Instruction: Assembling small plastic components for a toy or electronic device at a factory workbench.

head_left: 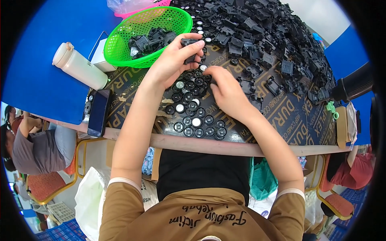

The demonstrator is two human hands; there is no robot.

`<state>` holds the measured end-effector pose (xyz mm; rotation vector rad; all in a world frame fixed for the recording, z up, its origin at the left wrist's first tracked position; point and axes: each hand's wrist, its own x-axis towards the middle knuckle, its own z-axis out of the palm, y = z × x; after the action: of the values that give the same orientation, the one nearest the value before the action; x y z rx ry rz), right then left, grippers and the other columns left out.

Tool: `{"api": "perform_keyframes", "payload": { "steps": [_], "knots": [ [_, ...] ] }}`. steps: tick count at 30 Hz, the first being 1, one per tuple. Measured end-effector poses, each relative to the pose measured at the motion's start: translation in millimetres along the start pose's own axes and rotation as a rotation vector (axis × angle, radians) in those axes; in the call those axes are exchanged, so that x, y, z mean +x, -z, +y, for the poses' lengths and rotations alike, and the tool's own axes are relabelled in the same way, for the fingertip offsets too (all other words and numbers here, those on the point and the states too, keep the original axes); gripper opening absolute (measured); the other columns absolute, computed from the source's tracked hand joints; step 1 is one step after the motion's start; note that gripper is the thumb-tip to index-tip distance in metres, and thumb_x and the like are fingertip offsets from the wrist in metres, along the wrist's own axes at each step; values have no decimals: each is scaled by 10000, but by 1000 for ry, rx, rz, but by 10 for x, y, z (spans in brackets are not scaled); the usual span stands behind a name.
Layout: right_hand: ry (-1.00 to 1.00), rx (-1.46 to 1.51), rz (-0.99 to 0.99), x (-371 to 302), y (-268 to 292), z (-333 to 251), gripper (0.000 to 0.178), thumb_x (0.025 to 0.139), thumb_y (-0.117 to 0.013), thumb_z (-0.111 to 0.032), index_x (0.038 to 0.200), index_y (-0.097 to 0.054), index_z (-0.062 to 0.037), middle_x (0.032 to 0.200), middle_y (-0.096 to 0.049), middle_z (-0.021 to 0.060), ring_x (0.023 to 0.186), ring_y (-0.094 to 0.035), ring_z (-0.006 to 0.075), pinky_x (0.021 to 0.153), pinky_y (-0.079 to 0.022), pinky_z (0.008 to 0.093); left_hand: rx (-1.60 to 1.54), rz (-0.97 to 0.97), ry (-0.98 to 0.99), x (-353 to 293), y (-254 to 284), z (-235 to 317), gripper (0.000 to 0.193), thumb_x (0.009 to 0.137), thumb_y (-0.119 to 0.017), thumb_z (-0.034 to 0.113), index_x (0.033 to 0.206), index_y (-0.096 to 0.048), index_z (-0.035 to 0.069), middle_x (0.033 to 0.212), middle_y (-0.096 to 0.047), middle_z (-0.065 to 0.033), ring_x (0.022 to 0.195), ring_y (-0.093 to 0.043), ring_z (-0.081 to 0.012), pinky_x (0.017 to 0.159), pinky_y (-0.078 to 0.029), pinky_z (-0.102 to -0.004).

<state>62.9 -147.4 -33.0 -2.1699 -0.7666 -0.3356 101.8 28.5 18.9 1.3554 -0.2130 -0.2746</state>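
Note:
My left hand is raised beside the green basket, closed around a black plastic housing gripped between thumb and fingers. Lower down, my right hand reaches over the edge of a cluster of small round black wheels. Its fingers are bent together at the wheels; whatever they pinch is hidden behind them. Some of the wheels have silvery white centres, and several lie in loose rows near the table's front edge. More black housings rest inside the green basket.
A large heap of black plastic parts covers the far right of the table. On the left are a white bottle, a white box and a phone. A black post stands at right. Other people sit on both sides.

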Motion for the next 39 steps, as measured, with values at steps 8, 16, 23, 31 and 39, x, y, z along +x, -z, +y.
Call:
{"api": "perform_keyframes", "payload": {
  "steps": [8, 16, 23, 31, 39],
  "knots": [
    [58, -165, -54, 28, -75, 23, 278, 742, -626, -16, 995, -510, -26, 965, -559, 145, 967, -527, 327, 823, -436, 402, -41, -11, 4, 12, -11, -13, 361, 861, -626, 240, 1151, -484, 79, 858, -544, -13, 778, -521, -93, 669, -429, -256],
    [57, -183, -107, 13, -52, 75, 201, 724, -643, -23, 878, -514, -20, 867, -546, 133, 878, -537, 323, 755, -441, 393, -83, 11, -6, 37, -12, -64, 363, 898, -574, 215, 1207, -468, 59, 872, -560, -24, 776, -533, -94, 666, -459, -245],
    [-51, -60, -46, 28, -37, 78, 160, 779, -595, -22, 921, -523, -13, 896, -574, 164, 868, -567, 336, 758, -453, 379, -24, -46, -9, 22, -24, -105, 505, 831, -659, 244, 1243, -432, 61, 927, -539, -32, 814, -517, -101, 717, -424, -259],
    [-543, 1237, 118, 57, 391, 99, 149, 910, -491, -86, 1017, -569, -18, 837, -574, -4, 692, -469, 48, 599, -368, 193, 519, -53, -316, 37, -164, -266, 437, 731, -703, 67, 1129, -523, 79, 924, -536, -3, 863, -519, -93, 771, -441, -242],
    [-384, 1240, 114, 23, 373, 177, 178, 831, -624, -27, 1004, -584, -25, 884, -636, 29, 779, -559, 82, 684, -413, 204, 976, 15, -748, 13, -299, -331, 365, 640, -717, 133, 950, -542, 57, 868, -560, -126, 820, -557, -304, 718, -452, -353]
  ]
}}
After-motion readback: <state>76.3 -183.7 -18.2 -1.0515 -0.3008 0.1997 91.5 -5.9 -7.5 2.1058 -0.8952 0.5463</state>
